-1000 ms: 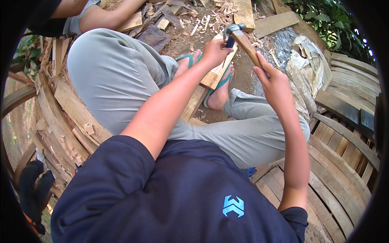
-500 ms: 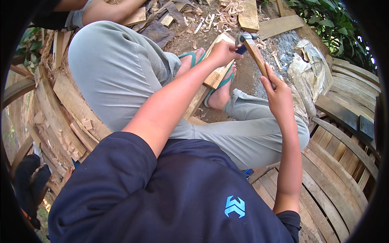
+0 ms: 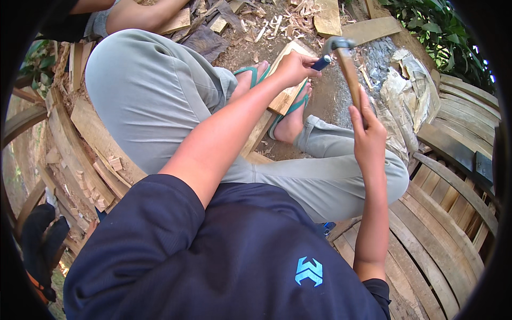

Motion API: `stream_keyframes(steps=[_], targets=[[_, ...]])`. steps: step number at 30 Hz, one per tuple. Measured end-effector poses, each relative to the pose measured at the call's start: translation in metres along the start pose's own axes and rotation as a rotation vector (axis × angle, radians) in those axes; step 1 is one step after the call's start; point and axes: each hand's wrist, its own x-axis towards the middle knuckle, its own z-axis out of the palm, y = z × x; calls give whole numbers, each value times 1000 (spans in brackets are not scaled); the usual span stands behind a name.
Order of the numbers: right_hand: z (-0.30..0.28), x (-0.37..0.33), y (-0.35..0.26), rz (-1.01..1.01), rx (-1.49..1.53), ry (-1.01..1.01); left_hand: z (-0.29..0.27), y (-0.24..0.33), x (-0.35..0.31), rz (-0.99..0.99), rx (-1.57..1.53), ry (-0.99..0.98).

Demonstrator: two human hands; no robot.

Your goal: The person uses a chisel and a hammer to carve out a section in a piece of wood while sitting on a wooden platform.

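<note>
So right now my right hand (image 3: 370, 125) is wrapping around the wooden handle of a hammer (image 3: 348, 70), and my left hand (image 3: 295, 68) is closing tight on a blue-handled tool (image 3: 321, 63), butt poking out to the right. My fingers are hiding the working end, so I can't tell if it's touching wood.

The board (image 3: 286, 100) is lying between my left foot (image 3: 245, 82) and right foot (image 3: 288, 129), running from near to far, with another plank (image 3: 257, 134) showing just past its near end. My left hand is sitting right over the board. The hammer head is looking blurry and hanging near the blue butt, on its far side; can't say whether they're touching.

Going by the setup, I'd guess I'm partway through tapping that tool into the board, chisel-style. Shavings (image 3: 276, 25) are lying about on the far side, fwiw. Imo the next move is calling for lining the hammer's face up squarely with the butt, a steady left grip, and fingers staying clear.
</note>
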Motion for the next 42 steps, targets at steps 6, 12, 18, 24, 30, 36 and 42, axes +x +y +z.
stream_keyframes(steps=[6,12,18,24,30,36,42], targets=[[4,-2,1,32,25,-18,-2,13,-5,-26,-77,-77],[1,2,-1,112,-70,-111,3,1,-2,-34,12,-83],[10,-7,9,113,-31,-85,2,11,-3,-45,61,-108],[6,-13,3,90,122,-1,3,10,-9,27,87,43],[16,-17,24,107,229,11,-23,36,-12,-103,293,531],[9,-10,20,134,256,32,-26,42,-4,51,189,533],[4,0,16,74,251,33,-12,39,-5,59,167,458]])
